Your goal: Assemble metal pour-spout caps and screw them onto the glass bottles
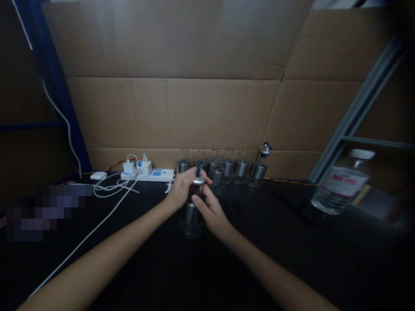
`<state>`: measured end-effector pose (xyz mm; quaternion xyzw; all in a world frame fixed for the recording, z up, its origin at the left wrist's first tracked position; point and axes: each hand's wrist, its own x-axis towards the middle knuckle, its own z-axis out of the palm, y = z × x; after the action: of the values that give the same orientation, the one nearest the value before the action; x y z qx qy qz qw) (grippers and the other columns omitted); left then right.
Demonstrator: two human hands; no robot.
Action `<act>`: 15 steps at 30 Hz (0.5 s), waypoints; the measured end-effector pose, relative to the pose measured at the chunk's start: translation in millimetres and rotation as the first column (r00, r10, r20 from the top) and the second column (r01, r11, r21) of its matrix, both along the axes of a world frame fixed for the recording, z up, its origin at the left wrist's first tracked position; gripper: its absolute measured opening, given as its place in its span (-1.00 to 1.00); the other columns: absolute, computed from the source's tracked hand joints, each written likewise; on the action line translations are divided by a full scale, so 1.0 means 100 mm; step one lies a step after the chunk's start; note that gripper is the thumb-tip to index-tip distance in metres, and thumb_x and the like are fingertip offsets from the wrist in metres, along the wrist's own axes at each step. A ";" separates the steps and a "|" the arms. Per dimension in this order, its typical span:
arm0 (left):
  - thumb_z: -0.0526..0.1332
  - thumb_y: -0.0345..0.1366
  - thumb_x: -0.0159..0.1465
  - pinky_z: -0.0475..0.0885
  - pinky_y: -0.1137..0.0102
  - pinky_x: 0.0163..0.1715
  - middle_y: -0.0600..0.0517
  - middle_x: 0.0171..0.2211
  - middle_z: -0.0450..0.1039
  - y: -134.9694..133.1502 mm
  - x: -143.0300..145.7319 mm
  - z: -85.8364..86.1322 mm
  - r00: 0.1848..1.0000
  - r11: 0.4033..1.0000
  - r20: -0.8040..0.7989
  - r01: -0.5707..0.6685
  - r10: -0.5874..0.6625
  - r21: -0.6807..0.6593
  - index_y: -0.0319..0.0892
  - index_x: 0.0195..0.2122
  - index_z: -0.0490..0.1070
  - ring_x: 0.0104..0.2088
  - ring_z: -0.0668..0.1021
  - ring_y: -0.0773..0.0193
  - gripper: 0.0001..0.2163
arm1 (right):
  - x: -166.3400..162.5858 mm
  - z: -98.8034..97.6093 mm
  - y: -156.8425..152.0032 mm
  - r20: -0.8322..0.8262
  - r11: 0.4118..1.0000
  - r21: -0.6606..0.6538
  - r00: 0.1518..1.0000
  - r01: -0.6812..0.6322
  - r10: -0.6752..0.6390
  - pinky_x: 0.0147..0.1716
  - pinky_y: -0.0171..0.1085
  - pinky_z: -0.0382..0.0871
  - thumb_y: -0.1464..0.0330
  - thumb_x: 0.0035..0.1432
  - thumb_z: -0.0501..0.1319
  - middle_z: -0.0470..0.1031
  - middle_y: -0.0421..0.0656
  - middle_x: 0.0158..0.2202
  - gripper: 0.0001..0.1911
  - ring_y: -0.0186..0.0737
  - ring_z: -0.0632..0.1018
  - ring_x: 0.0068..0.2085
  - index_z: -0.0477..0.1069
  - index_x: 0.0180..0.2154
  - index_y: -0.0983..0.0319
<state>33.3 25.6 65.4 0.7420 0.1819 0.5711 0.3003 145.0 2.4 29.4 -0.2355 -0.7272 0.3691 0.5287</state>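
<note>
Upright on the black table in front of me stands a glass oil bottle (192,226) with a brushed-metal band round its body. A silver pour spout (199,179) with a dark upright lever sits at the top of its neck. My left hand (180,189) is closed on the spout from the left, its fingers curled behind it. My right hand (212,212) grips the neck from the right, thumb in front. The fingers hide most of the neck, so how far the spout sits in it cannot be seen.
Behind stand several similar bottles (216,176) without spouts and one bottle with a spout (258,169). A power strip (164,175) with white cables lies left, near a small white case (98,176). A large plastic bottle (342,185) is right. Cardboard (194,112) walls the back.
</note>
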 end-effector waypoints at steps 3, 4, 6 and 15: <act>-0.16 -0.19 0.19 0.27 0.39 -0.39 -0.02 -0.45 0.44 0.01 -0.01 0.00 1.000 1.000 -0.017 0.011 -0.011 0.000 -0.24 -0.43 0.36 -0.47 0.43 0.26 -0.65 | 0.00 0.01 -0.01 0.006 1.000 -0.013 1.000 -0.009 0.009 0.03 -0.23 0.11 0.34 0.11 0.02 0.23 -0.14 0.00 -0.60 -0.23 0.26 0.03 0.08 0.01 0.20; -0.16 -0.18 0.19 0.27 0.39 -0.40 -0.01 -0.46 0.44 0.01 -0.01 0.00 1.000 1.000 -0.011 0.013 -0.013 -0.006 -0.24 -0.43 0.37 -0.50 0.42 0.27 -0.64 | 0.00 0.01 -0.01 0.009 1.000 -0.021 1.000 -0.013 0.013 0.01 -0.23 0.12 0.33 0.11 0.02 0.24 -0.14 -0.01 -0.61 -0.24 0.27 0.02 0.09 0.01 0.20; -0.15 -0.16 0.19 0.26 0.40 -0.44 -0.01 -0.48 0.44 0.01 -0.01 -0.01 1.000 1.000 0.003 0.016 -0.016 -0.024 -0.23 -0.44 0.37 -0.53 0.42 0.28 -0.64 | 0.00 0.01 -0.01 0.016 0.999 -0.036 1.000 -0.017 0.017 -0.02 -0.24 0.17 0.33 0.11 0.02 0.26 -0.14 -0.03 -0.63 -0.24 0.31 -0.01 0.10 -0.01 0.20; -0.09 -0.13 0.18 0.31 0.40 -0.41 -0.04 -0.47 0.47 -0.03 -0.02 -0.02 0.994 0.988 0.078 0.085 -0.075 -0.127 -0.25 -0.35 0.36 -0.41 0.49 0.21 -0.66 | 0.00 0.01 -0.01 0.009 0.999 -0.025 1.000 -0.023 0.023 -0.02 -0.26 0.16 0.33 0.11 0.03 0.25 -0.14 -0.03 -0.62 -0.24 0.30 0.00 0.10 -0.01 0.21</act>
<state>31.3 22.5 63.8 0.7061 0.1777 0.5723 0.3771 145.0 1.8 30.6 -0.2351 -0.7277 0.3830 0.5181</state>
